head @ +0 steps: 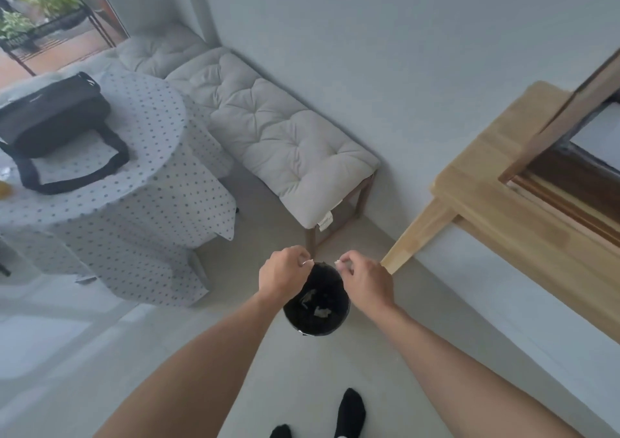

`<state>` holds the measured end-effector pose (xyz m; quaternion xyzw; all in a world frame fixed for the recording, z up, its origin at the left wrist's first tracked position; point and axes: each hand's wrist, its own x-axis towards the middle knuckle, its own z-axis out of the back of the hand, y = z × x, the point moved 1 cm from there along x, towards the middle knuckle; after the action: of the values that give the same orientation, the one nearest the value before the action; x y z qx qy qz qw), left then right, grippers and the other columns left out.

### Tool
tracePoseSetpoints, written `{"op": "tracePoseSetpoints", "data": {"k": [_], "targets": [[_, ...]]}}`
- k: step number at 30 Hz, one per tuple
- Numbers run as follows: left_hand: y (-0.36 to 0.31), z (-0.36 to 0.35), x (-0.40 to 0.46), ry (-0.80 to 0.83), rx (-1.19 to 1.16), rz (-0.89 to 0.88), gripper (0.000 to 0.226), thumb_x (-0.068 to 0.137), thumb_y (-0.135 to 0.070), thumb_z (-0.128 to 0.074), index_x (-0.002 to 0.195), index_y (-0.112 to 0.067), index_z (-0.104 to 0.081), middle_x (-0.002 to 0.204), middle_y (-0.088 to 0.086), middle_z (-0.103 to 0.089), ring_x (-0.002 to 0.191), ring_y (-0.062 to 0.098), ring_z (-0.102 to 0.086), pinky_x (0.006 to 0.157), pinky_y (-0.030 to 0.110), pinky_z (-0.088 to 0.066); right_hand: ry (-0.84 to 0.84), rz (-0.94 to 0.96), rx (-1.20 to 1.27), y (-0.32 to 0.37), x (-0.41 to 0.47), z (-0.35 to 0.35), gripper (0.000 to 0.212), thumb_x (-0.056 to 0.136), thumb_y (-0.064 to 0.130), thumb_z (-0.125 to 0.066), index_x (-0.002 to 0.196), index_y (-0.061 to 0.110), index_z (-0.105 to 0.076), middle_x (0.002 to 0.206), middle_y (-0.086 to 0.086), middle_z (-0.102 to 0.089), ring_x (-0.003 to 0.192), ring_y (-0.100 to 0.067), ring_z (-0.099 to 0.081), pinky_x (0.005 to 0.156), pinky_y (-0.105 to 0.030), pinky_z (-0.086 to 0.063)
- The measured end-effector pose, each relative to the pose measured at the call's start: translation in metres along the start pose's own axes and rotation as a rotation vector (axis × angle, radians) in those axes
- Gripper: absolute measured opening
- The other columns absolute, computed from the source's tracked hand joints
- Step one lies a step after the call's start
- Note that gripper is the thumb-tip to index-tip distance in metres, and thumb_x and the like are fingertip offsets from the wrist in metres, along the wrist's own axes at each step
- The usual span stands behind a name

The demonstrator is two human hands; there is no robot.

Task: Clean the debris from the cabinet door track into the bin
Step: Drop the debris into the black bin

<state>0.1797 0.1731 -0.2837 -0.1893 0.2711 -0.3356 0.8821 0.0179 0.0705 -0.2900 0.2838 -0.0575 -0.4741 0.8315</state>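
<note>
A small round black bin (318, 320) stands on the pale floor below me, with a few pale scraps lying inside it. Both hands hover over its far rim. My left hand (281, 276) is curled, with a small whitish bit pinched at its fingertips. My right hand (365, 280) is also curled and pinches a small white scrap (338, 263). The wooden cabinet (496, 182) is at the right, its dark door track (570, 186) running along the opening.
A cushioned bench (268, 128) stands against the wall beyond the bin. A round table with a dotted cloth (117, 182) and a black bag (50, 115) is at the left. My feet in black socks (349, 414) are near the bottom edge.
</note>
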Motion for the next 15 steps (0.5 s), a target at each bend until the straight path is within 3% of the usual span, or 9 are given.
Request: {"op": "tracePoseSetpoints", "data": {"k": [6,15], "targets": [[0.01,-0.004,-0.002,0.051,0.014,0.051,0.033,0.093,-0.036,-0.062,0.124,-0.035,-0.072,0.1,-0.006,-0.078,0.101,0.025,-0.072,0.089,0.041,-0.06,0.094,-0.03,-0.056,-0.012,0.007,-0.016,0.028,0.099,0.042,-0.059,0.121,0.027,-0.068,0.106,0.0,-0.078,0.103,-0.03,-0.069,0.08,-0.039,-0.053],[-0.008,0.027,-0.01,0.003,0.025,0.0,0.029,0.097,-0.039,-0.065,0.125,-0.033,-0.071,0.093,-0.007,-0.078,0.09,0.02,-0.073,0.084,0.038,-0.061,-0.022,-0.066,-0.007,-0.012,-0.004,0.021,0.032,0.1,0.044,-0.058,0.126,0.028,-0.067,0.104,-0.001,-0.079,0.1,-0.028,-0.071,0.076,-0.035,-0.051]]}}
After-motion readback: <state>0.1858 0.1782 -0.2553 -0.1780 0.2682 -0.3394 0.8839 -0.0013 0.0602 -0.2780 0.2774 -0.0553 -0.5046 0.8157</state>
